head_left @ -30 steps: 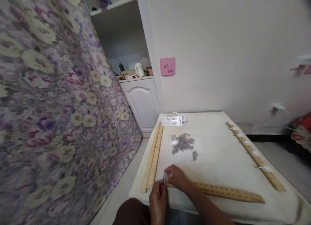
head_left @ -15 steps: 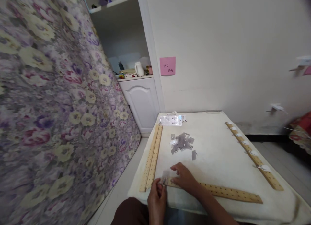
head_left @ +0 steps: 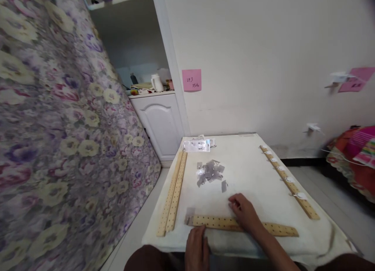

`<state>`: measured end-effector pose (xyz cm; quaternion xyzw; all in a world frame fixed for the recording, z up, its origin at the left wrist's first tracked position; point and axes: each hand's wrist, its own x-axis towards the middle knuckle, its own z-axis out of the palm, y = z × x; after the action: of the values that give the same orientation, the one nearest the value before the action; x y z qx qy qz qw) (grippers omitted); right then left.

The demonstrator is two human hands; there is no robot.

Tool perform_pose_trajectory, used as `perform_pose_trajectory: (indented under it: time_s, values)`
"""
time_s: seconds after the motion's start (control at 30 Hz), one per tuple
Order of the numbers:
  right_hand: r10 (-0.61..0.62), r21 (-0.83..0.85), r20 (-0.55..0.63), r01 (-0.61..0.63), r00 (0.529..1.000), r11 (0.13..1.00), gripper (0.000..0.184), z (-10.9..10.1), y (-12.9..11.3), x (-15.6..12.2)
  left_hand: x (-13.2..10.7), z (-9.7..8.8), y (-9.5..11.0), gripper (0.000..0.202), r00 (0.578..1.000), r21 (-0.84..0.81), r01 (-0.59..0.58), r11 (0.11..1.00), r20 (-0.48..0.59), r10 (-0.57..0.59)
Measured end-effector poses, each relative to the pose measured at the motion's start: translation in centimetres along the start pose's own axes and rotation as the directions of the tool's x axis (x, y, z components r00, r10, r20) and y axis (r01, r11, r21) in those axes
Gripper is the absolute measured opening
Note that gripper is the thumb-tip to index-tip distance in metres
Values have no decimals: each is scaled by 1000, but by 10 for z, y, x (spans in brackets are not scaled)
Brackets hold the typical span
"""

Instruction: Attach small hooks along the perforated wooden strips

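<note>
A perforated wooden strip (head_left: 215,222) lies crosswise at the near side of the cloth-covered table. On its left end sits a clear square piece with a small metal hook (head_left: 191,216). My left hand (head_left: 197,245) rests at the strip's near edge, fingers stretched forward and holding nothing visible. Over the strip's middle is my right hand (head_left: 244,212), fingers loosely bent and apart, with nothing seen in them. Farther back lies a pile of clear square hook pieces (head_left: 211,170), and one loose hook piece (head_left: 224,186) is just right of it.
Two perforated strips (head_left: 176,191) lie along the table's left side. Another strip (head_left: 306,206) on the right bears several white round pieces. Clear packaging (head_left: 197,146) is at the back left. A floral curtain (head_left: 73,146) hangs left; a wall stands behind.
My left hand has let go of the hook piece at the strip's left end and drawn back to the near edge. My right hand has moved right along the strip. The view has turned right.
</note>
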<state>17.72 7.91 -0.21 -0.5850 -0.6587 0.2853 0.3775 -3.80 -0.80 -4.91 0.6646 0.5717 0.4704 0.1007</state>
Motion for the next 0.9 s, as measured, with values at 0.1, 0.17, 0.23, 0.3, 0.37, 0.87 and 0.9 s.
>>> perform_pose_trajectory:
  time_s: [0.1, 0.17, 0.23, 0.3, 0.37, 0.87, 0.9]
  values:
    - [47, -11, -101, -48, 994, 999, 19, -7, 22, 35, 0, 5, -11, 33, 996, 115, -82, 990, 39, 78]
    - [71, -52, -117, -78, 991, 996, 25, -8, 32, 55, 1, 4, -17, 36, 991, 173, -128, 977, 63, 119]
    - [89, -109, -99, -99, 991, 989, 29, -5, 36, 71, 2, 1, -23, 37, 983, 198, -173, 965, 100, 156]
    - [86, -166, -57, -95, 995, 982, 30, 0, 33, 80, 4, -1, -26, 37, 976, 205, -200, 958, 134, 174]
    - [75, -232, -21, -77, 997, 970, 27, 6, 27, 84, 4, -3, -27, 38, 971, 215, -210, 954, 156, 179]
    - [75, 196, 16, -77, 997, 978, 9, -4, 11, 48, 6, 7, 30, 23, 990, -243, 135, 961, 66, -122]
    - [55, 211, 5, -54, 998, 976, 10, -4, 4, 40, 9, 7, 37, 24, 980, -306, 195, 932, 98, -173]
